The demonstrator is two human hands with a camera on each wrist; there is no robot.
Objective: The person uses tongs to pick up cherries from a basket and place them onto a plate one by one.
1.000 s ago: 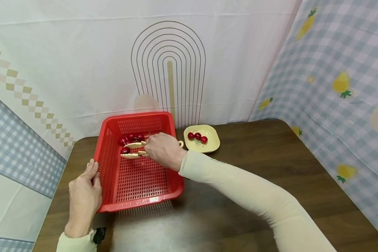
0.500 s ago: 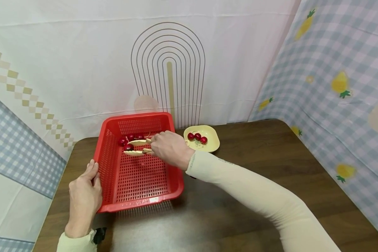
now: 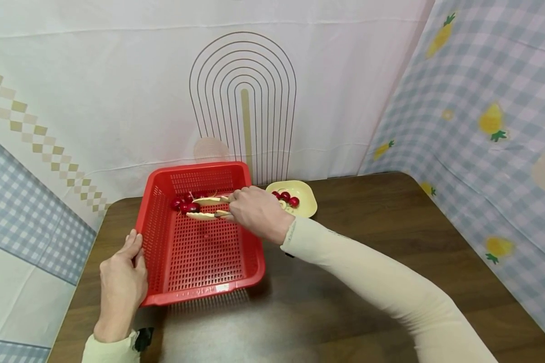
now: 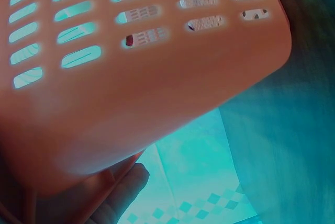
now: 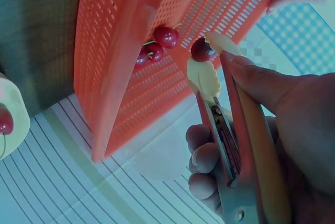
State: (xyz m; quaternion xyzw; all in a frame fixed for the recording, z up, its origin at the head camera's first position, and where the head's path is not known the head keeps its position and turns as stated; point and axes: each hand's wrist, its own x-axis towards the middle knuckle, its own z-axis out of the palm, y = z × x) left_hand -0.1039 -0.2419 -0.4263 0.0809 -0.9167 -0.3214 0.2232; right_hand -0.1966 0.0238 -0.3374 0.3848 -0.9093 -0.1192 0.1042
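My left hand (image 3: 123, 282) grips the left rim of a red plastic basket (image 3: 202, 291), its fingers at the edge; a fingertip (image 4: 137, 177) shows by the rim in the left wrist view. Over the basket's right side, my right hand (image 3: 261, 214) holds cream-tipped serving tongs (image 3: 203, 216) with their jaws apart. A dark cherry (image 5: 203, 49) sits right at the scalloped tips in the right wrist view. More cherries (image 5: 166, 36), some with stems, lie together at the basket's back left. The right hand partly covers the tongs' handles in the head view.
A small pale-yellow dish (image 3: 308, 199) holding several cherries (image 3: 293, 201) stands right of the basket, partly behind the right hand. All rests on a dark wooden table (image 3: 368, 227). A patterned white cloth (image 3: 336, 101) hangs behind it, and a checked cloth (image 3: 472, 166) at right.
My right hand and the tongs have moved right and slightly back. The dark cherry has shifted the same way, closer to the others. My left hand and the basket have stayed in place.
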